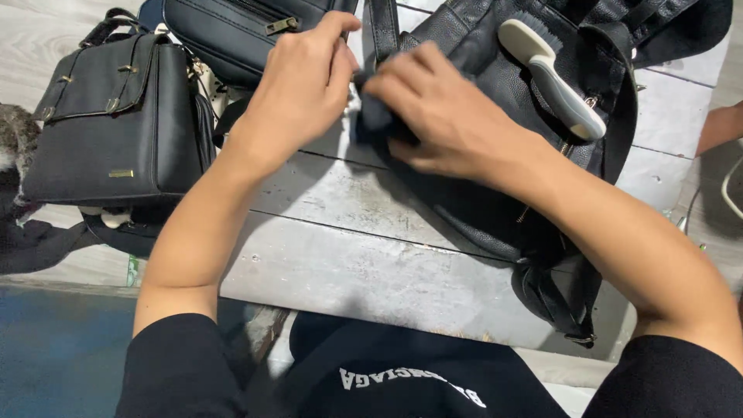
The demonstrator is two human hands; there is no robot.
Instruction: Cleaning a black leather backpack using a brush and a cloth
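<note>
On the right half of the pale wooden worktop (340,255), a black leather backpack (495,193) is lying flat, its long axis running from the far edge of the boards down toward the person's lap, where its straps and buckle are hanging over the near edge. The right hand (441,116) is pressing down flat on the backpack's left flank, fingers spread and closed over what looks like a small dark cloth (375,116), though the blur is making the cloth hard to tell for sure. The left hand (306,81) is sitting just beside it, fingers curled and pinching at the bag's edge or a strap near the same spot; the two hands are almost touching, and the right one is lying further onto the bag. A white-handled brush (553,73) is resting on the backpack's far part, beyond the right hand. To the left, well apart, a boxy black handbag (116,124) with brass fittings is standing, and a second black bag (232,35) with a zip is lying behind the left hand.
</note>
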